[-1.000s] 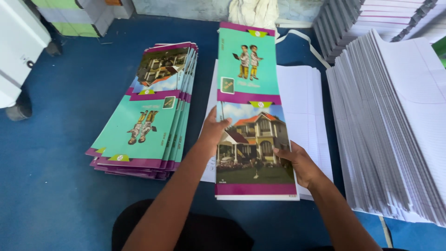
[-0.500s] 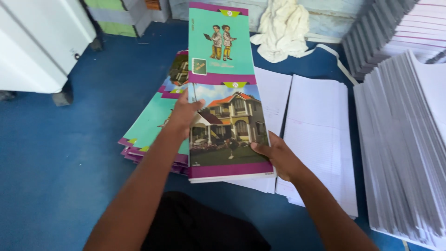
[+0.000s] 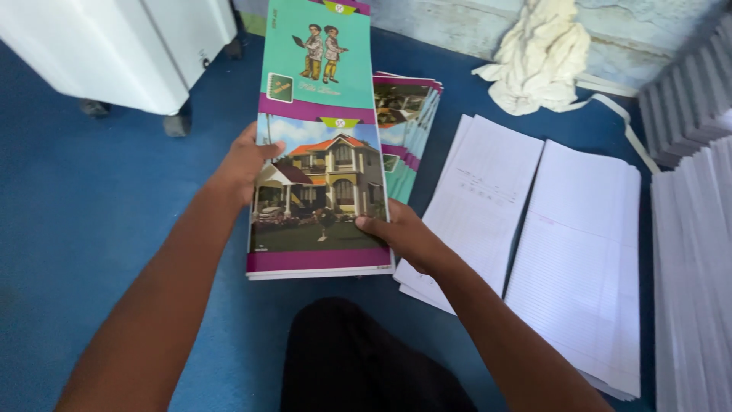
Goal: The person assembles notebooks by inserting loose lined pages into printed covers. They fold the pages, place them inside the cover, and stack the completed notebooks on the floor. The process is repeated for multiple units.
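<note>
**Both hands on a long stack of printed covers, centre-left of frame**

The stack of printed covers (image 3: 320, 152) runs from the top edge down to mid-frame, just left of centre. The top sheet shows two panels: an upper teal panel with two drawn figures, and a lower panel with a house picture, purple bands between and below. White sheet edges show along the bottom of the stack.

The left hand (image 3: 242, 164) grips the stack's left edge at mid-height, thumb over the house panel, fingers hidden beneath. The right hand (image 3: 402, 233) pinches the lower right edge, thumb on top, fingers curled under. Both hands are closed on the stack. Whether it rests on the floor or is lifted off it, I cannot tell.

Just right of the stack, partly behind it, lies a fanned pile of covers (image 3: 408, 122) of the same kind. Further right, centre to lower right, lie opened ruled white sheets (image 3: 549, 244) in two side-by-side blocks on the blue floor (image 3: 91, 214). Tall piles of white paper (image 3: 698, 252) fill the right edge. A crumpled cream cloth (image 3: 541, 57) sits top right against the wall. A white cabinet (image 3: 114, 42) on feet occupies the upper left. A dark garment (image 3: 358, 358) shows at bottom centre between the forearms.
</note>
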